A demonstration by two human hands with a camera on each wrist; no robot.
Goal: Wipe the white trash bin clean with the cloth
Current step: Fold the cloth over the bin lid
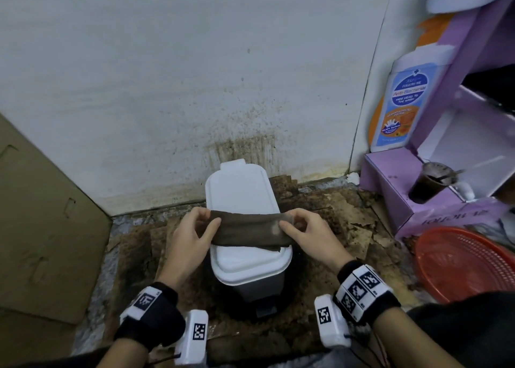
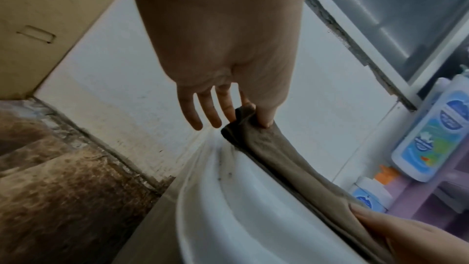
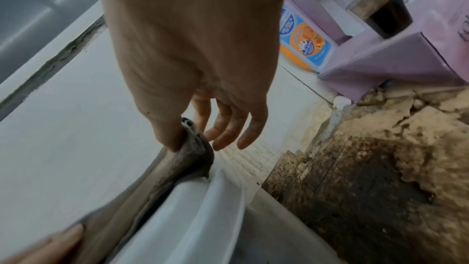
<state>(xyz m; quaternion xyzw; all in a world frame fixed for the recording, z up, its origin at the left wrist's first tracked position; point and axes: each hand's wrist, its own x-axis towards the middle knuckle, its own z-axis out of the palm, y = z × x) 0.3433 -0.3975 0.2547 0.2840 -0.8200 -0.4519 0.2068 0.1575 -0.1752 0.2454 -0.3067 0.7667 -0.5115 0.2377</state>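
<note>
- Here the white trash bin point(image 1: 245, 222) stands on the floor against the wall, lid closed, and the brown cloth point(image 1: 248, 229) is stretched flat across the front half of the lid from one side to the other.
- The left hand point(image 1: 192, 231) pinches the cloth's left end between thumb and forefinger; in the left wrist view the other fingers point(image 2: 189, 107) reach straight out past the cloth, clear of it.
- The right hand point(image 1: 306, 232) pinches the right end the same way, thumb on top; in the right wrist view its remaining fingers point(image 3: 251, 127) hang loosely curved beyond the cloth, holding nothing.
- To the right, a purple cardboard display stand point(image 1: 434, 133) carries a cut-out of a bottle point(image 1: 401, 100) whose label reads "FOLLOW ME", "Anti-Bacterial" and "KIDS HEAD TO TOE WASH"; the smaller print is too blurred to read.
- A glass of dark liquid point(image 1: 430, 183) sits on the stand's lower step, and a red mesh basket point(image 1: 468, 264) lies just in front of the stand.
- The floor point(image 1: 348, 228) around the bin is covered in stained, torn brown sheets; the white wall point(image 1: 167, 89) behind is spattered with brown marks just above the bin, and flat cardboard point(image 1: 41, 228) leans at the left.
</note>
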